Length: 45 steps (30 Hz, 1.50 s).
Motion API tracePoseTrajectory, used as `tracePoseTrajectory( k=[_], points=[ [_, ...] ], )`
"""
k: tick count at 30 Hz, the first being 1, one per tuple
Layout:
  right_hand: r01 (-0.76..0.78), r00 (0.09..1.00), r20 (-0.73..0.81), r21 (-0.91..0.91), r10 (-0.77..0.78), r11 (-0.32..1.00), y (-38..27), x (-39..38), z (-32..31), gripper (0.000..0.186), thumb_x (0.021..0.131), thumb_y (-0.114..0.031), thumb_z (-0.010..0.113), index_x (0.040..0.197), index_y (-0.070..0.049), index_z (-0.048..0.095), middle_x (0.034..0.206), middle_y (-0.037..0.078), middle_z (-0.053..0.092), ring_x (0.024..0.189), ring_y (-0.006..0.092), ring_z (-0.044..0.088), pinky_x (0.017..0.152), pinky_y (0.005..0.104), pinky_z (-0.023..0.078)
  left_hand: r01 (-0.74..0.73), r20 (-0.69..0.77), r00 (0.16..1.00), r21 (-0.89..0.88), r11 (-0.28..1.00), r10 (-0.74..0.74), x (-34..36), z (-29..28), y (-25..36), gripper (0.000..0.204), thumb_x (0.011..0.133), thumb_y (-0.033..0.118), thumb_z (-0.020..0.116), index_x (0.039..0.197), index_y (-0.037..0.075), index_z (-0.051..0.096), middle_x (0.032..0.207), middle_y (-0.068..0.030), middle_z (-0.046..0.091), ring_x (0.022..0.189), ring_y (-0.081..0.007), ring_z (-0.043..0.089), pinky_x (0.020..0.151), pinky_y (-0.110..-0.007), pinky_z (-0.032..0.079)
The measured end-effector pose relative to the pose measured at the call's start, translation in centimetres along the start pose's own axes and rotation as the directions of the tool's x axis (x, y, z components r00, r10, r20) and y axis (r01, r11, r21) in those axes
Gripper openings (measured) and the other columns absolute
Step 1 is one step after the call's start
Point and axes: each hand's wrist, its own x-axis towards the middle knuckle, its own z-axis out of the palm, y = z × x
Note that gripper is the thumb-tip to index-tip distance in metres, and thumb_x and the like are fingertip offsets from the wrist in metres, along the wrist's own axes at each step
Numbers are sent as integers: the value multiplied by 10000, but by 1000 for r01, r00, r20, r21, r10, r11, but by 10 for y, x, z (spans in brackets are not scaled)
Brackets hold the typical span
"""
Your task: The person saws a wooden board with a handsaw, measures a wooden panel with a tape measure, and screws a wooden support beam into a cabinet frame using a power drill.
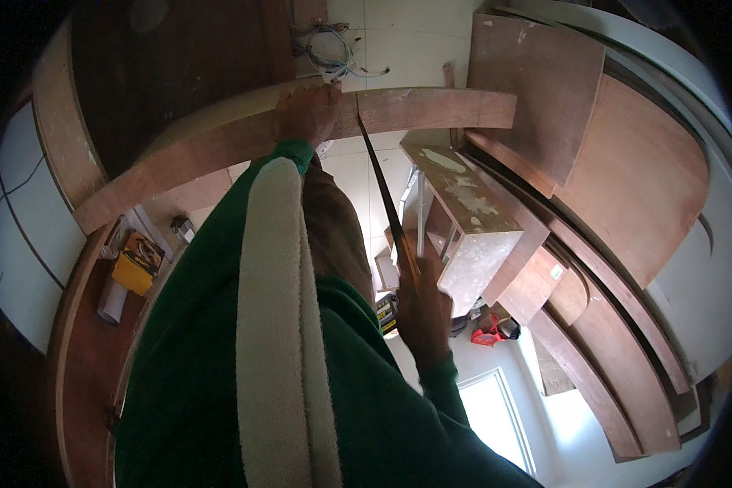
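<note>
A long wooden plank [431, 111] lies crosswise in front of me, standing on edge. My left hand [307, 112] grips it, fingers over its far edge, just left of a thin dark cut line. In my right hand [424, 313] is the handle of a handsaw, held low and to the right. The narrow dark blade of the handsaw [382, 180] slants up and left, its tip end meeting the plank at that line. My fingers partly hide the saw's handle.
Wooden panels [634, 179] lean in a stack on the right. A paint-stained cabinet [472, 191] stands beside the saw. A coil of cable [329, 50] lies on the floor ahead. At left, a yellow box [138, 264] sits on a shelf; a red bag [488, 331] lies at lower right.
</note>
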Motion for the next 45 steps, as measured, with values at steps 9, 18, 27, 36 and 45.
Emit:
tracePoseTrajectory(
  k=[9,18,27,36,45],
  points=[
    [176,931,-300,-129,-208,976,-5,222,81,295,1054,-255,590,1269,-70,513,755,297,682,748,548,684,653,642,545,-4,99,995,-41,999,8,18,13,9,513,1094,471,448,959,112,789,903,-138,766,901,-331,730,894,-547,514],
    [45,999,2,-84,-45,995,14,-11,9,326,1053,-99,576,1375,-49,563,1187,233,640,847,423,745,681,515,614,20,-15,1000,-71,997,-21,-7,12,-4,525,1101,480,449,969,103,789,932,-126,775,897,-339,733,907,-527,522],
    [128,957,-256,-38,-134,991,-16,194,69,217,1068,-235,581,1175,-54,528,759,301,685,734,540,683,619,630,532,29,60,998,-62,998,-25,18,-5,14,601,1115,480,413,859,77,779,893,-179,768,879,-395,729,885,-559,529],
    [-48,999,16,37,48,998,14,-22,1,389,1031,-137,611,1402,-42,549,996,279,717,750,454,725,627,540,575,47,51,998,-49,998,-44,-16,5,-2,595,1121,473,381,919,86,785,902,-165,775,908,-390,739,938,-551,516],
    [186,926,-307,-140,-221,973,-13,207,69,277,1044,-278,616,1207,-67,539,705,268,676,708,510,691,593,619,536,-40,56,998,9,999,39,3,31,-2,544,1106,457,421,913,101,784,890,-143,779,853,-389,740,960,-565,514]
  ],
)
